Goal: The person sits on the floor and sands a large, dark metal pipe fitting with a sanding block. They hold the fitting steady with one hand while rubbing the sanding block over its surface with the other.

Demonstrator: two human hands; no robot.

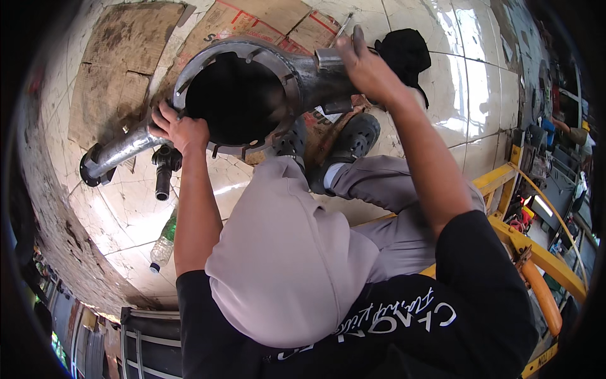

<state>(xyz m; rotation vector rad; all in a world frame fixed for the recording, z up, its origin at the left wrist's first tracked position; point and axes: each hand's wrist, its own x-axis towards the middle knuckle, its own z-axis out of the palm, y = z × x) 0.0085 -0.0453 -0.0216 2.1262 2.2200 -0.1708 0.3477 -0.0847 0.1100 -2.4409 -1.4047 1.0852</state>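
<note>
A bare steel axle housing (312,83) lies across the floor before me, its large round opening facing up with studs around the rim. My left hand (182,128) grips the left edge of that rim, where the long tube (128,147) begins. That tube ends at a flange (90,166) on the left. My right hand (367,66) is on the right-hand tube beside a metal spring pad (330,59), with some fingers stretched past its upper edge. The inside of the housing is dark. A universal joint yoke (163,173) stands below the left tube.
Flattened cardboard (118,61) covers part of the tiled floor. Black cloth (405,57) and a thin metal tool (344,23) lie beyond my right hand. A plastic bottle (163,246) is at left. A yellow hoist frame (539,260) stands at right; another person's arm (563,125) shows farther off.
</note>
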